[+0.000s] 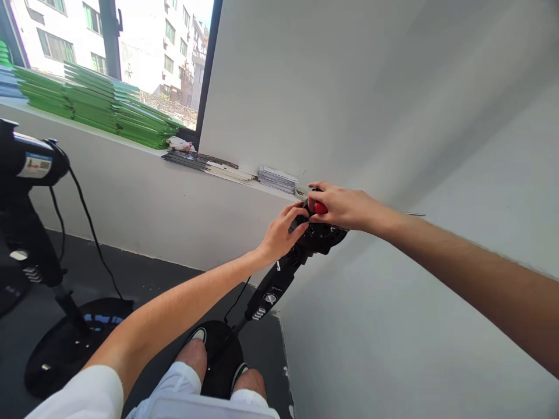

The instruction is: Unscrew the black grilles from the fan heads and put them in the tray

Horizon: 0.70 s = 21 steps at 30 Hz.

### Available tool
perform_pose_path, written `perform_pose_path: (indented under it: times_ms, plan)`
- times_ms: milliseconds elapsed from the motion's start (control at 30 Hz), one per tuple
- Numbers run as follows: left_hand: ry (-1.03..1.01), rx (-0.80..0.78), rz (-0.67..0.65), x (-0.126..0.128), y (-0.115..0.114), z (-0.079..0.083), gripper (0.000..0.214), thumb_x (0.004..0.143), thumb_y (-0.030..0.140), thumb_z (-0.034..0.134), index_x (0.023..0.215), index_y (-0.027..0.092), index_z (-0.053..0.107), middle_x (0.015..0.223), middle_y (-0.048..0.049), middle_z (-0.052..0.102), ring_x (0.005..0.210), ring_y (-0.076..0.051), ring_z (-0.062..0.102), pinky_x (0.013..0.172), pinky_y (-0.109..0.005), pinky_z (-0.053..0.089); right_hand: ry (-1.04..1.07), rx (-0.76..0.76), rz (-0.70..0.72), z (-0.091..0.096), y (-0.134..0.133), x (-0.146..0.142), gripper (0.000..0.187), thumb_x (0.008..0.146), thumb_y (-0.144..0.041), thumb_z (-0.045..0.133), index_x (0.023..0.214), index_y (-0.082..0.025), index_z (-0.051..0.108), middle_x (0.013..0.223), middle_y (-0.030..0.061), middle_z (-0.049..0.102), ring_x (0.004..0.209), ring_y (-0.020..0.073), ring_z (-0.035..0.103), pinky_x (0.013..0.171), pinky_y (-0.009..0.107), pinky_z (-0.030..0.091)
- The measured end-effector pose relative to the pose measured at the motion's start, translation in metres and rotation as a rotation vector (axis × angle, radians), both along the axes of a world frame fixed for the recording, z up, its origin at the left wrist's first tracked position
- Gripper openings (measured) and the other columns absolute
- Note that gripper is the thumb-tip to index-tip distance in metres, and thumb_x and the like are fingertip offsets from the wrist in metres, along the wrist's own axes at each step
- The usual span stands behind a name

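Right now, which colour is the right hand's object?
The object's visible part is red, in head view.

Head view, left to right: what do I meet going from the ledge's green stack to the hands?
Green stack → crumpled white cloth → left hand → right hand, with a red object in its fingers.
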State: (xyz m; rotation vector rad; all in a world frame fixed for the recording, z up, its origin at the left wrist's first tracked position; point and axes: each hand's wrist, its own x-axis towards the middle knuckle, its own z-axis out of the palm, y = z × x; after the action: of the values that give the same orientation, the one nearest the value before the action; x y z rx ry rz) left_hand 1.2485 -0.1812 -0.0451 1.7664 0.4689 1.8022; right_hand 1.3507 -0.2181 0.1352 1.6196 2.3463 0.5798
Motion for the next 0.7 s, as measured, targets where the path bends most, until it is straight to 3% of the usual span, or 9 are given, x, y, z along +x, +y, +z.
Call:
perform_pose_path:
  times_ms: [67, 200, 367, 500, 567, 633, 700]
  plan:
    - [0.019, 0.012, 0.049, -0.001, -0.001, 0.003, 0.01, 0.096, 0.024, 0.062, 0.103, 0.025, 0.068, 0.142, -0.0081, 0.059, 0.132, -0.026, 0.058, 0.115, -0.046, 0.046, 0.063, 0.053, -0.071, -0.002, -0.001, 0.005, 0.025, 0.084, -0.048, 0.061, 0.092, -0.024, 0.064, 0.152, 0.0062, 0.051, 0.095, 0.0225, 0.068, 0.062, 0.034, 0.046]
    - [0.019, 0.036, 0.099, 0.0, 0.001, 0.012, 0.016, 0.091, 0.02, 0.069, 0.106, 0.024, 0.071, 0.133, -0.0094, 0.062, 0.126, -0.025, 0.06, 0.111, -0.044, 0.048, 0.125, 0.162, -0.225, -0.005, -0.004, 0.01, 0.042, 0.08, -0.055, 0.066, 0.107, -0.024, 0.058, 0.129, 0.01, 0.062, 0.093, 0.0253, 0.068, 0.063, 0.033, 0.045]
    - [0.023, -0.009, 0.119, 0.001, 0.001, 0.022, 0.012, 0.087, 0.017, 0.072, 0.096, 0.023, 0.074, 0.128, -0.009, 0.064, 0.123, -0.025, 0.061, 0.109, -0.043, 0.049, 0.2, 0.168, -0.274, -0.006, -0.004, 0.008, 0.057, 0.078, -0.057, 0.068, 0.121, -0.023, 0.051, 0.136, 0.0121, 0.061, 0.097, 0.0268, 0.068, 0.065, 0.033, 0.045]
    - [-0.039, -0.074, 0.145, 0.002, -0.004, 0.026, 0.009, 0.086, 0.013, 0.071, 0.084, 0.021, 0.072, 0.119, -0.0066, 0.068, 0.113, -0.022, 0.065, 0.103, -0.039, 0.051, 0.217, 0.151, -0.187, -0.009, -0.009, 0.013, 0.047, 0.084, -0.055, 0.062, 0.118, -0.024, 0.052, 0.126, 0.0099, 0.068, 0.099, 0.0277, 0.068, 0.067, 0.034, 0.045]
    - [-0.053, -0.076, 0.146, 0.002, -0.006, 0.026, 0.01, 0.085, 0.012, 0.071, 0.08, 0.02, 0.071, 0.117, -0.0062, 0.068, 0.112, -0.021, 0.065, 0.102, -0.038, 0.051, 0.254, 0.217, -0.107, -0.01, -0.017, 0.017, 0.038, 0.088, -0.056, 0.057, 0.109, -0.024, 0.056, 0.126, 0.0103, 0.069, 0.096, 0.0273, 0.068, 0.066, 0.035, 0.044]
    - [-0.056, -0.067, 0.133, 0.002, -0.007, 0.025, 0.009, 0.086, 0.014, 0.071, 0.079, 0.02, 0.07, 0.118, -0.0068, 0.068, 0.113, -0.022, 0.064, 0.103, -0.038, 0.05, 0.393, 0.342, 0.008, -0.007, -0.027, 0.017, 0.032, 0.092, -0.056, 0.051, 0.092, -0.024, 0.057, 0.124, 0.0095, 0.069, 0.088, 0.0239, 0.066, 0.066, 0.035, 0.042]
    - [-0.059, -0.061, 0.109, 0.001, -0.007, 0.024, 0.007, 0.086, 0.015, 0.072, 0.082, 0.02, 0.071, 0.119, -0.0075, 0.067, 0.115, -0.022, 0.063, 0.104, -0.039, 0.049, 0.694, 0.437, 0.139, 0.0, -0.039, 0.012, 0.035, 0.093, -0.054, 0.05, 0.074, -0.024, 0.052, 0.1, 0.007, 0.071, 0.074, 0.0194, 0.061, 0.065, 0.034, 0.041]
